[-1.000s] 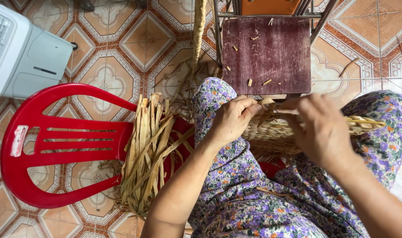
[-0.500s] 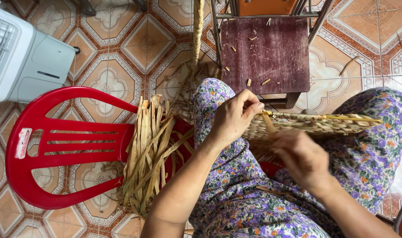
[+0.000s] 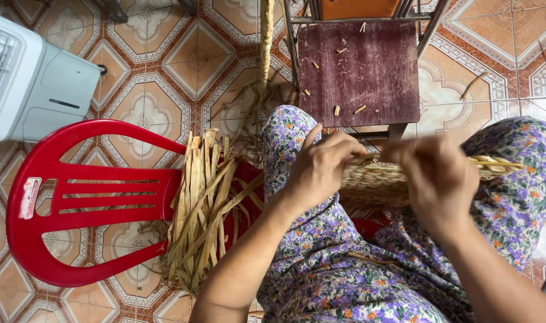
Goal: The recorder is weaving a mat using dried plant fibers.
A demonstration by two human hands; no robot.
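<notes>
Gripping, mid-frame right: left hand (image 3: 321,170) pinching the rim of the woven basket (image 3: 375,182) lying across the lap; right hand (image 3: 437,179), blurred, clenching around a straw strand there; dried strips (image 3: 204,209) lying lower-centre on red chair (image 3: 69,197).

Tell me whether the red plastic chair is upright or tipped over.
Upright: the red plastic chair shows its seat from above, with dried straw strips piled on it.

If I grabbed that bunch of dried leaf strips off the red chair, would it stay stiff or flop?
Probably flop. The dried leaf strips are long, thin and flat, and several already bend and splay over the red chair seat edge. They look light, being dry and papery. The bunch seems loose, not tied, so some strips might slide out and scatter.
</notes>
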